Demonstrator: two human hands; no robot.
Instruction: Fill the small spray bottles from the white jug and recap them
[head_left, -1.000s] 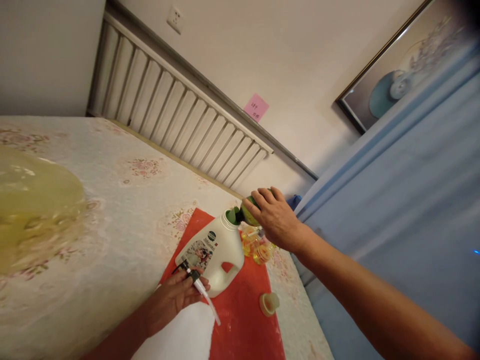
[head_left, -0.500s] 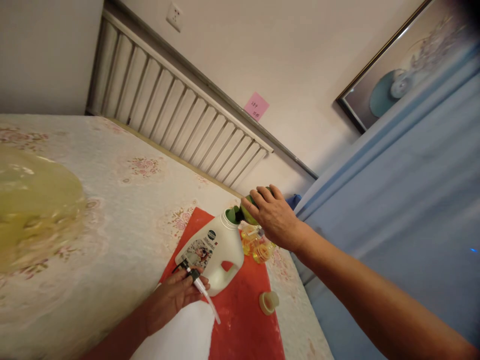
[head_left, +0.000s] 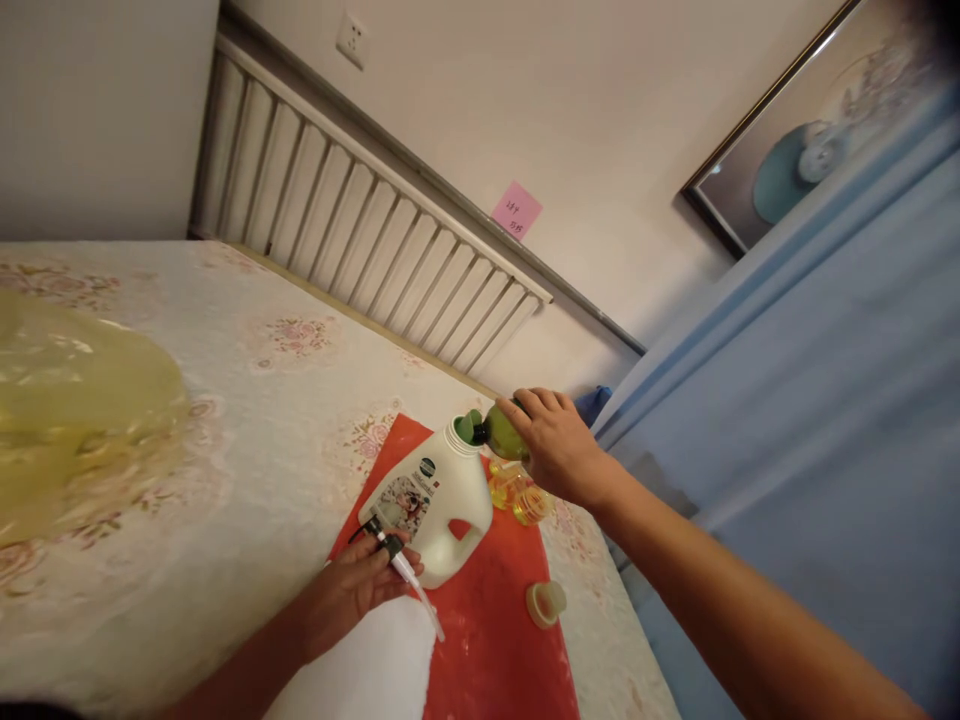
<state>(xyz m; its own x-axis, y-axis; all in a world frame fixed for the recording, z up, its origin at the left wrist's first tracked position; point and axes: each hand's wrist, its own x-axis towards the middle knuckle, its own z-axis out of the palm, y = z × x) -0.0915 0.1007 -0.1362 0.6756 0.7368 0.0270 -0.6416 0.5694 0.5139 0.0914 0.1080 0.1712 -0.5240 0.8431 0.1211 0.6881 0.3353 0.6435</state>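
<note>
A white detergent jug point(head_left: 442, 490) with a printed label and a green spout in its neck stands on a red mat point(head_left: 495, 640). My right hand point(head_left: 559, 445) is wrapped round a green bottle point(head_left: 505, 430), tipped sideways so its dark neck meets the jug's spout. Whether liquid is flowing I cannot tell. In front of the jug, my left hand point(head_left: 360, 590) pinches a pump dispenser top point(head_left: 394, 548), its clear tube pointing down and right. A pale cap point(head_left: 545, 604) lies on the mat to the right.
Small bottles of yellow liquid point(head_left: 525, 495) stand behind the jug. A white sheet point(head_left: 367, 665) lies at the mat's front. A yellow plastic bag point(head_left: 82, 410) sits on the flowered tablecloth point(head_left: 247, 480) at left. Blue curtain point(head_left: 810, 430) hangs at right.
The view has shifted slightly. My right hand has drawn back a little, so more of the green bottle shows at the spout. My left hand still holds the pump top.
</note>
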